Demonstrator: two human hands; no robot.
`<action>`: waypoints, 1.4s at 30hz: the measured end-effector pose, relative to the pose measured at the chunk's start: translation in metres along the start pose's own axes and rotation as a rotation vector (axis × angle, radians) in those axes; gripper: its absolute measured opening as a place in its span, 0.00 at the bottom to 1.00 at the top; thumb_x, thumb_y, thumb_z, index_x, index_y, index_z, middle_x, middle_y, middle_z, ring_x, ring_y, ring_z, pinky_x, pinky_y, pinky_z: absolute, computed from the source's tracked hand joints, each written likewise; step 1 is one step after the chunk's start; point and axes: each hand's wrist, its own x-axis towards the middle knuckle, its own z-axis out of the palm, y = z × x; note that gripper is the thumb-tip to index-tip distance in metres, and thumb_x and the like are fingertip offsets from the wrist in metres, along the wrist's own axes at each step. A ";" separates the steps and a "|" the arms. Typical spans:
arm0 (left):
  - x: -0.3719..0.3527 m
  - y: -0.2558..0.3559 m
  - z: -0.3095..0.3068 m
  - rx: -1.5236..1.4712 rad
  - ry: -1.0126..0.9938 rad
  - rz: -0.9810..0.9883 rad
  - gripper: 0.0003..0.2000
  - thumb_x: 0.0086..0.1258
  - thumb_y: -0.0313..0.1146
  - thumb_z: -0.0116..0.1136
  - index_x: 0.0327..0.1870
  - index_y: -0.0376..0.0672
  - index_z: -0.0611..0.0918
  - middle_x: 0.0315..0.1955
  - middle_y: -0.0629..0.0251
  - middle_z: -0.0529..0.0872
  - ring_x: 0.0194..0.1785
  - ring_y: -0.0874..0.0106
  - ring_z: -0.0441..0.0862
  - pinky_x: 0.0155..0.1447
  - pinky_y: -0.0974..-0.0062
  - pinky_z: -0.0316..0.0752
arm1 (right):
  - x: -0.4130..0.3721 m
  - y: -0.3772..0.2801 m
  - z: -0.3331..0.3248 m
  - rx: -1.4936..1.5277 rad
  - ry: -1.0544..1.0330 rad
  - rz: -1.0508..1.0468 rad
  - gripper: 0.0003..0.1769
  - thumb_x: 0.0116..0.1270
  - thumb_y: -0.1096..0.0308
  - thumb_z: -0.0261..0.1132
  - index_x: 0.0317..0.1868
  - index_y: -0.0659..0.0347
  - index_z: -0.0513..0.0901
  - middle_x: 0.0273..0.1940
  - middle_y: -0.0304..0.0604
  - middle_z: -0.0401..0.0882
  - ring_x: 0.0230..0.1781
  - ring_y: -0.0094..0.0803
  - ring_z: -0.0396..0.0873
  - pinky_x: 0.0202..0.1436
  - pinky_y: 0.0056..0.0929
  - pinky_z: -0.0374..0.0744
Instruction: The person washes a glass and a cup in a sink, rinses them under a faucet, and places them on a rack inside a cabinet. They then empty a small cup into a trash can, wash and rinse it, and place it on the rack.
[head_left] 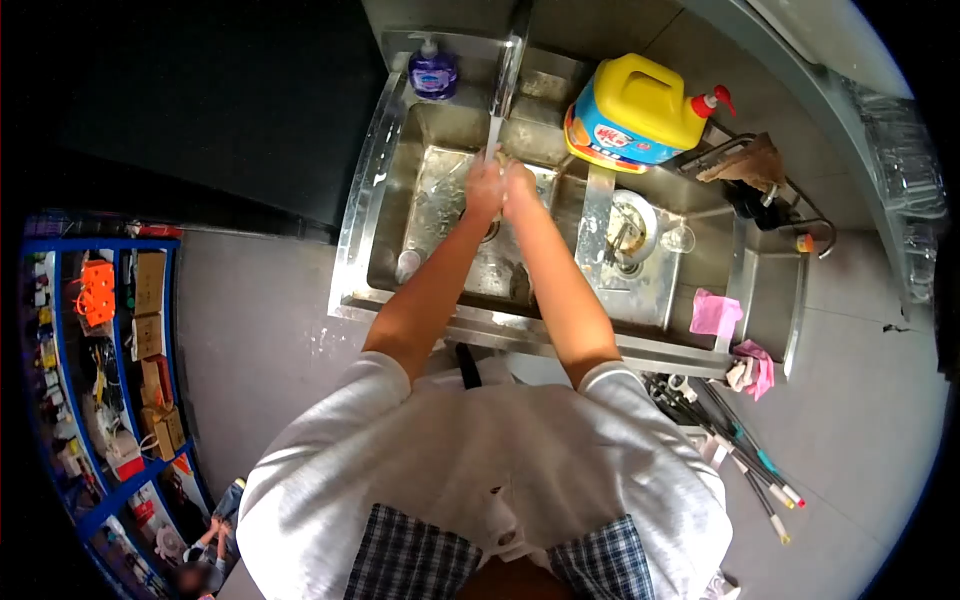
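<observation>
Under the steel tap (507, 75), water runs down onto my hands over the left sink basin (386, 225). My left hand (484, 190) and my right hand (519, 184) are held close together, fingers curled in towards each other. Something pale shows between them, too small and wet to name. A clear cup (408, 265) stands at the basin's left side, near my left forearm. Below my hands, the drain is partly covered by my left arm.
A purple soap bottle (433, 72) stands behind the left basin. The yellow detergent jug (640, 115) sits behind the right basin, which holds a metal bowl (648, 215) and a glass (679, 238). Pink cloths (714, 313) hang at right. Blue shelving (100, 243) and a seated person (215, 540) are lower left.
</observation>
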 end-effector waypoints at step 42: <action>-0.007 0.144 0.010 -0.955 -0.149 -0.486 0.13 0.71 0.33 0.41 0.33 0.37 0.79 0.28 0.62 0.82 0.33 0.69 0.79 0.42 0.72 0.74 | -0.119 -0.012 -0.055 0.076 -0.053 -0.792 0.24 0.73 0.64 0.45 0.62 0.72 0.69 0.61 0.52 0.71 0.61 0.43 0.70 0.66 0.34 0.65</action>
